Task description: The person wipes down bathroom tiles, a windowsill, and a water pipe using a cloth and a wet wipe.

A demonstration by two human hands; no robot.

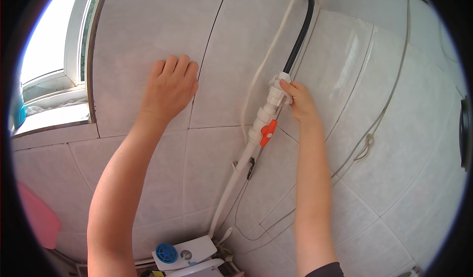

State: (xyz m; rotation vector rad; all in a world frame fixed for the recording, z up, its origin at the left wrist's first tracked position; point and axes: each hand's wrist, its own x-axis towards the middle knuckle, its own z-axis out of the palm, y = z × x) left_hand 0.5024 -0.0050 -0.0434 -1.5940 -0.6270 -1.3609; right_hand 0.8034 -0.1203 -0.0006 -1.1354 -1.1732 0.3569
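Observation:
My right hand (301,99) grips a white plastic pipe fitting (276,96), its thumb on the upper part, where a black hose (301,33) enters from above. Below the fitting, a white valve with a red-orange handle (268,133) sits on the same line. From there a white pipe (235,178) runs down the corner. My left hand (170,86) is raised in front of the tiled wall, left of the pipe, its back toward me and fingers curled in. Whatever those fingers may hold is hidden.
A thin cream hose (266,60) loops left of the black one. Grey cables (379,122) hang along the right wall. At the left is a window (54,45) with a sill. Below stands a white toilet tank (197,250) with a blue round grille (166,253); a pink object (37,215) is lower left.

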